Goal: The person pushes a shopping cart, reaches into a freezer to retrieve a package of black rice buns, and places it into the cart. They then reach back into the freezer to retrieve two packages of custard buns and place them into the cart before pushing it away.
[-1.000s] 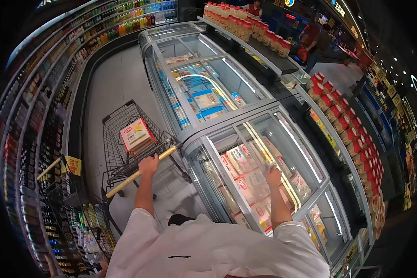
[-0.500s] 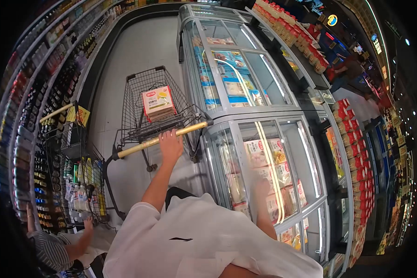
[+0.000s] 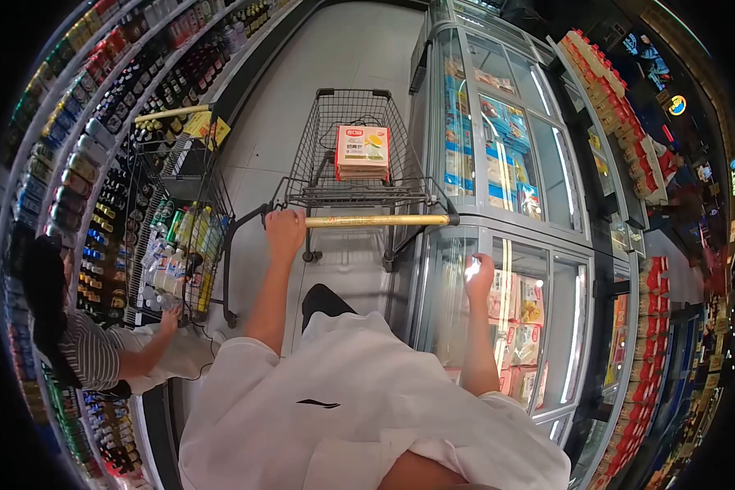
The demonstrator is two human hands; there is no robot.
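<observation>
My left hand is wrapped round the left end of the yellow handle of a black wire shopping cart. In the cart lies a small stack of red-and-white food boxes, the top one with a yellow picture on it. My right hand is raised in front of the freezer's near glass, its fingers curled in. A bright white spot shows at those fingers; I cannot tell what they hold.
A glass-topped freezer with packaged food runs along the right. To my left, a person in a striped top stands by another cart loaded with bottles. Drink shelves line the left side. White-and-red containers stand in rows beyond the freezer.
My left hand has shifted from the handle's middle to its left end. My right hand, blurred over the freezer before, is now further forward. The cart and freezer sit further right in view.
</observation>
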